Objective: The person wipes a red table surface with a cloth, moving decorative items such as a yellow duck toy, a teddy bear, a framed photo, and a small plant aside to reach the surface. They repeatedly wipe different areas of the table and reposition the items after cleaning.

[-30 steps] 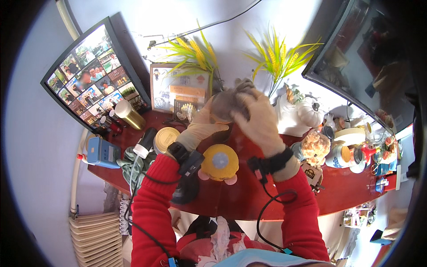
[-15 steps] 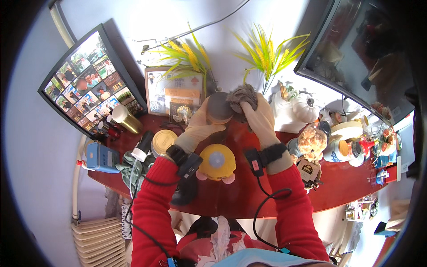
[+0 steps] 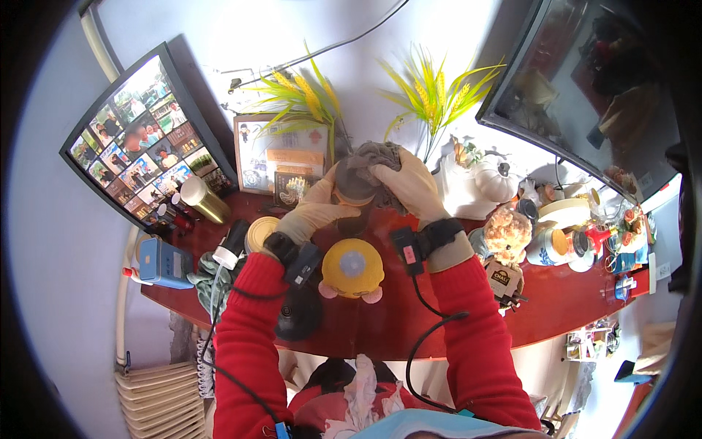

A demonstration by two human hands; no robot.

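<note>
Both my hands wear pale gloves. My left hand [image 3: 313, 211] is wrapped round the side of a dark, round, jar-like object [image 3: 354, 186] with a brownish lower band. With my right hand [image 3: 414, 187] I grip a crumpled grey cloth [image 3: 377, 155], which lies over the object's top and far right side. The glove and cloth hide part of the object, so its exact kind does not show. Nearer to me, on the red table, sits a yellow round plush-like thing [image 3: 352, 268] with a pale disc on top and two pink knobs.
Left of my hands stand a photo screen [image 3: 139, 146], a gold tumbler [image 3: 205, 201], a round-lidded tin [image 3: 261, 233] and a blue box [image 3: 165, 262]. Right are a white pumpkin ornament [image 3: 497, 179], jars and a dark screen [image 3: 578, 95]. Fake wheat stalks [image 3: 436, 99] rise behind.
My right hand has moved the cloth leftward, from the object's right edge onto its top. The left hand keeps its hold. The whole view has shifted slightly.
</note>
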